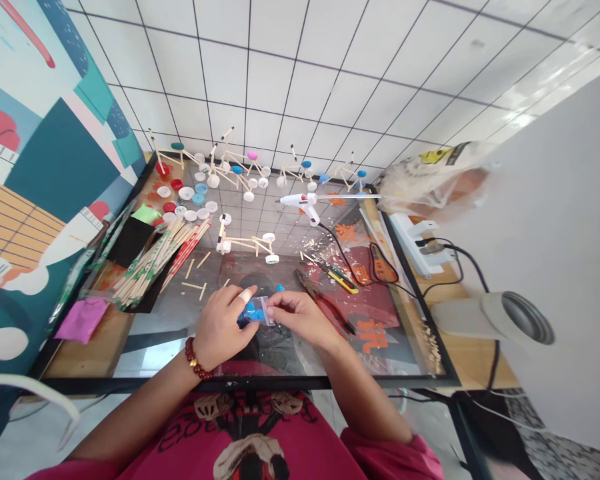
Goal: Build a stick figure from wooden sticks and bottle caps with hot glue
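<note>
A small clear plastic bag (254,311) with blue pieces inside lies between my two hands, low over the glass tabletop. My left hand (226,327), with a plaster on one finger, grips the bag's left side. At the bag's right edge, my right hand (300,317) pinches the plastic between thumb and fingers. Just behind the bag sits a small blue lump (280,288). Farther back stands a little frame of wooden sticks (245,241) with white bottle-cap wheels.
Pliers (330,307), a yellow utility knife (343,280) and a white glue gun (303,203) with a black cord lie right of centre. Bundled chopsticks (155,260), loose bottle caps (186,193) and a pink packet (83,319) occupy the left. Several stick cars line the back. A power strip (420,247) is at right.
</note>
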### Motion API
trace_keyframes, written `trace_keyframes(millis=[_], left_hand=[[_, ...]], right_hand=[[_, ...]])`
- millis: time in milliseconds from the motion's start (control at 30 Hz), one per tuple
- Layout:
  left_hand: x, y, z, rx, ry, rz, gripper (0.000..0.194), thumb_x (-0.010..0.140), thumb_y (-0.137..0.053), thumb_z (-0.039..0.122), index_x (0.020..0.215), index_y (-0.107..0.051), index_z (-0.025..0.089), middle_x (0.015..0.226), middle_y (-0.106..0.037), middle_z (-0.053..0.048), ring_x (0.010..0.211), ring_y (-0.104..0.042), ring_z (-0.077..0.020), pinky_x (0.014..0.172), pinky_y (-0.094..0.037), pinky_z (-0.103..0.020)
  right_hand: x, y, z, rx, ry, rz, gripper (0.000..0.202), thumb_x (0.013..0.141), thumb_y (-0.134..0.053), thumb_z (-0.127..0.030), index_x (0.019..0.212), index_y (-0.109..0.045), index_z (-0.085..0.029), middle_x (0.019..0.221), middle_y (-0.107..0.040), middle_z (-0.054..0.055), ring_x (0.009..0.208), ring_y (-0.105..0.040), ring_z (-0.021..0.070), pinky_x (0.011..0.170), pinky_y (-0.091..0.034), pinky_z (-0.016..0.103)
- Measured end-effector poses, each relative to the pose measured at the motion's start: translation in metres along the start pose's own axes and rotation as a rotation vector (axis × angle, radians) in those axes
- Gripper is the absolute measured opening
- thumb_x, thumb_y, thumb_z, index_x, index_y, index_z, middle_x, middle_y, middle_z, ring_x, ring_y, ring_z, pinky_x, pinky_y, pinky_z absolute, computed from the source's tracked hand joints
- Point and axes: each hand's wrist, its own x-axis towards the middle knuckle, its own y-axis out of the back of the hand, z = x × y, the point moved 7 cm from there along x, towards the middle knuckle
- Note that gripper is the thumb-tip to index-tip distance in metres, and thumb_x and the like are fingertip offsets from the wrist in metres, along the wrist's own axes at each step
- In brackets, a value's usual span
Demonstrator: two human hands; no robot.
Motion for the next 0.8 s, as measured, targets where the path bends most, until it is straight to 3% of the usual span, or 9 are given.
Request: trace_keyframes(millis=[200, 467, 633, 800], left_hand=[[0.001, 0.001, 0.01, 0.022, -0.089, -0.01, 0.048, 0.079, -0.061, 0.014, 0.127, -0.059, 0.016, 0.099, -0.065, -0.01, 0.093, -0.061, -0.0256, 0.083, -0.051, -0.042], [0.001, -0.007, 0.008, 0.158, -0.065, -0.082, 0.05, 0.08, -0.061, 0.02, 0.129, -0.058, 0.015, 0.092, -0.064, -0.01, 0.087, -0.061, -0.0275, 0.076, -0.049, -0.043], [0.001, 0.001, 0.013, -0.018, -0.098, -0.009, 0.058, 0.081, -0.066, 0.023, 0.136, -0.05, 0.019, 0.11, -0.064, -0.012, 0.104, -0.06, -0.0282, 0.095, -0.047, -0.048], [-0.001, 0.003, 0.01, -0.127, -0.081, 0.003, 0.051, 0.083, -0.068, 0.023, 0.132, -0.054, 0.017, 0.107, -0.063, -0.011, 0.101, -0.06, -0.0249, 0.09, -0.051, -0.043]], right_hand=[[-0.001, -0.009, -0.002, 0.025, -0.006, -0.063, 0.024, 0.07, -0.078, -0.031, 0.078, -0.06, -0.018, 0.073, -0.057, -0.005, 0.063, -0.049, 0.0078, 0.064, -0.041, 0.023], [0.001, -0.012, 0.003, 0.045, -0.021, -0.082, 0.033, 0.074, -0.078, -0.046, 0.085, -0.063, -0.018, 0.071, -0.059, -0.003, 0.063, -0.051, 0.0089, 0.064, -0.042, 0.024], [0.002, -0.007, 0.012, 0.049, -0.01, -0.007, 0.03, 0.077, -0.074, -0.044, 0.079, -0.061, -0.018, 0.067, -0.055, -0.005, 0.058, -0.046, 0.0075, 0.059, -0.037, 0.022], [0.001, -0.011, 0.007, 0.176, -0.025, -0.088, 0.034, 0.075, -0.078, -0.047, 0.08, -0.061, -0.018, 0.069, -0.059, -0.004, 0.061, -0.05, 0.0087, 0.062, -0.04, 0.023]])
